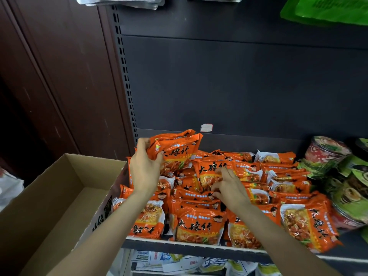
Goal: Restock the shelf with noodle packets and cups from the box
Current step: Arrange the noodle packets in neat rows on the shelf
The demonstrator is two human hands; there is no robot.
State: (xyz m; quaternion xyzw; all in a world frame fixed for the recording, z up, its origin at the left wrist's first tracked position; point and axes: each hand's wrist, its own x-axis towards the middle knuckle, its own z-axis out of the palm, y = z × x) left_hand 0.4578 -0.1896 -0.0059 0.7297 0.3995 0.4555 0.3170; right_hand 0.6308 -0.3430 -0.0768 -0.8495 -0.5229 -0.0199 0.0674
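Several orange noodle packets [201, 226] lie piled on the dark shelf [191, 248]. My left hand [144, 168] grips an orange packet [177, 149] held up at the back left of the pile. Further right, my right hand [229, 188] rests on the pile, its fingers pinching the lower edge of another upright orange packet [214, 170]. Green and red noodle cups [336, 170] lie stacked on their sides at the shelf's right end. The cardboard box [49, 206] stands open at lower left, and its visible inside looks empty.
The shelf's dark back panel [229, 86] rises behind the pile, with a slotted upright [124, 72] at its left. A brown wall panel [59, 76] stands to the left. White and yellow packets [179, 262] fill the shelf below. A green bag [326, 8] hangs at top right.
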